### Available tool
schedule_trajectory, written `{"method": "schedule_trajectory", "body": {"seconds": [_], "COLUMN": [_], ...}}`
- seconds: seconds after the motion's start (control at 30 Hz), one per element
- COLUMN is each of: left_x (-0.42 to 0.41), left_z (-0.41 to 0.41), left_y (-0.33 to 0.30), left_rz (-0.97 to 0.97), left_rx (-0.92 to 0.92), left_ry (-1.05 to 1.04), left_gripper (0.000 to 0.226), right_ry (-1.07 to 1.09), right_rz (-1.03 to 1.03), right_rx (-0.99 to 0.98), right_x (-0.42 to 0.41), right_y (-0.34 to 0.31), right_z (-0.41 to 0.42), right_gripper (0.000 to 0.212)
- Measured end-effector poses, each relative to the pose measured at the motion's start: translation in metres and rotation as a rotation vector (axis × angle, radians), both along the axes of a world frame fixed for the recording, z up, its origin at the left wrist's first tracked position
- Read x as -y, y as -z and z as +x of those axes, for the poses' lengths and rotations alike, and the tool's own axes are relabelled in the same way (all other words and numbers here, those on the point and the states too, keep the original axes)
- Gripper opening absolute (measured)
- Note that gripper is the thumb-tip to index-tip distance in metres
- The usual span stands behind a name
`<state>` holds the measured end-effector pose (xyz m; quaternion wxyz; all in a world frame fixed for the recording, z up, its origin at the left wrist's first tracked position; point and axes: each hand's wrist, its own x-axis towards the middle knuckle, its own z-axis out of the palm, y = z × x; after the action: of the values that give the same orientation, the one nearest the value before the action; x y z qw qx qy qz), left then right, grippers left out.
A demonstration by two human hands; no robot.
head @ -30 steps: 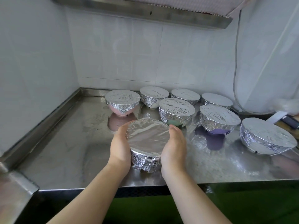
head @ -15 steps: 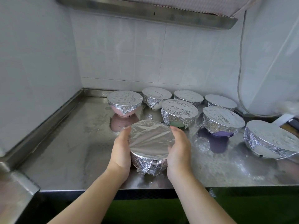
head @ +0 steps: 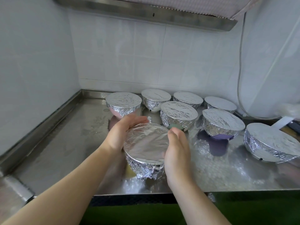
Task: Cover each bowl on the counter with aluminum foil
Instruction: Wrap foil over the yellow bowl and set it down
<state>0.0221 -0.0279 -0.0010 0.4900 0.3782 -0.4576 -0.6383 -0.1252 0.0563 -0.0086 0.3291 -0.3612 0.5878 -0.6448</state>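
— How many bowls are wrapped so far?

— Every one I can count. Seven foil-topped bowls sit in the upper middle and right of the frame: the pink bowl (head: 123,103) at the back left, the green bowl (head: 178,115) in the centre, the purple bowl (head: 223,123) to its right, a large one (head: 271,142) at the right edge, and three more along the back wall.

— And the one being handled?

— The near bowl (head: 146,150) stands on the desk (head: 56,143) at centre frame, close to the front edge. Foil lies flat over its mouth and is crimped down its sides.

— What are the hands doing?

— The left hand (head: 121,133) cups its left rim, fingers (head: 138,120) straight and together. The right hand (head: 177,151) lies flat along the right side, fingers straight and together too. Neither pinches anything.

— So what remains?

— I'd judge only a last smoothing of this skirt; the lower edge looks ragged. No bare bowl shows, though the right side is cut off.
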Motion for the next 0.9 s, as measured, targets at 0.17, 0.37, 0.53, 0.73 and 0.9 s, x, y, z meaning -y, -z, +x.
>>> {"method": "schedule_trajectory", "body": {"seconds": [0.17, 0.37, 0.53, 0.73, 0.9], "left_x": [-0.003, -0.013, -0.014, -0.015, -0.020], "left_z": [-0.002, -0.006, -0.006, -0.003, -0.002], "left_y": [0.007, 0.015, 0.021, 0.027, 0.024], "left_rz": [0.110, 0.175, 0.203, 0.268, 0.287], "left_rx": [-0.092, -0.234, -0.269, -0.281, -0.258], "left_ry": [-0.025, -0.036, -0.049, -0.015, -0.014], "left_gripper": [0.050, 0.044, 0.045, 0.054, 0.053], "right_ry": [0.047, 0.061, 0.058, 0.045, 0.016], "right_rz": [0.014, 0.004, 0.006, 0.003, -0.009], "right_rx": [0.012, 0.012, 0.004, 0.057, 0.060], "right_x": [0.002, 0.003, 0.005, 0.007, 0.008], "right_y": [0.003, 0.004, 0.005, 0.006, 0.005], "right_z": [0.003, 0.004, 0.002, 0.002, -0.002], "right_gripper": [0.038, 0.037, 0.037, 0.031, 0.030]}}
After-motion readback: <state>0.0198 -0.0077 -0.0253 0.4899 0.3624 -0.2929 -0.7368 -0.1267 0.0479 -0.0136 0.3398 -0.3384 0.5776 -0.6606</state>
